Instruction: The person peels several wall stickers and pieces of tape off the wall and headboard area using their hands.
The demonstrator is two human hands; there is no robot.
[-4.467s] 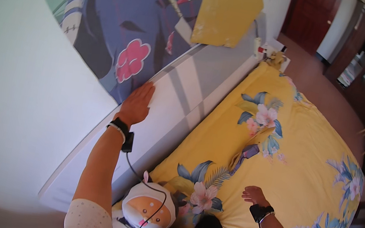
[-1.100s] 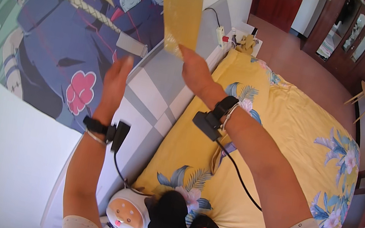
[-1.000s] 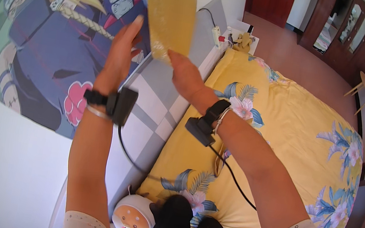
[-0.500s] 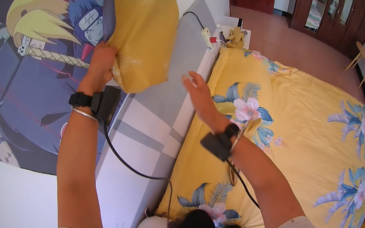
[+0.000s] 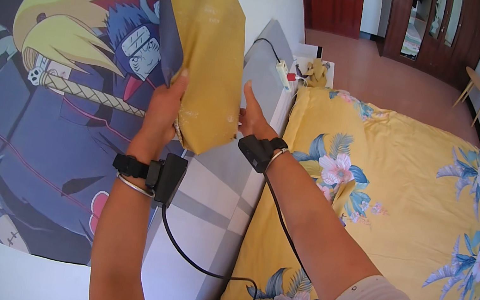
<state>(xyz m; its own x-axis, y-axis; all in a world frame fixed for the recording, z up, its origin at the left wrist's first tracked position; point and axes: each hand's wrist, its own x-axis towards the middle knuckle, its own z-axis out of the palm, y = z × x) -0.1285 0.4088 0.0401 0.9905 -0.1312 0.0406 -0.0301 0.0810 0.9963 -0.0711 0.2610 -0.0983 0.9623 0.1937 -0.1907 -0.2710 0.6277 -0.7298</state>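
A large cartoon poster (image 5: 62, 138) covers the wall on the left. Its right part is peeled and folded back, so the dusty yellow underside (image 5: 218, 37) faces me. My left hand (image 5: 164, 104) grips the poster at the fold, near the lower end of the loose flap, with the thumb pointing up. At the flap's right edge is my right hand (image 5: 253, 120), its thumb raised and apart from the other fingers. Those fingertips are right by the edge; whether they touch it I cannot tell. Each wrist wears a black strapped device with a cable.
On the right lies a bed (image 5: 417, 200) with a yellow floral cover, its grey-white headboard (image 5: 211, 203) against the wall. A power strip (image 5: 282, 75) hangs by the headboard's far end. Beyond are a small stool (image 5: 476, 85), a dark wardrobe (image 5: 459, 34) and a red door (image 5: 336, 3).
My right hand has moved left from above the bed to the flap's right edge. My left hand still holds the poster at the fold. The whole view has shifted slightly.
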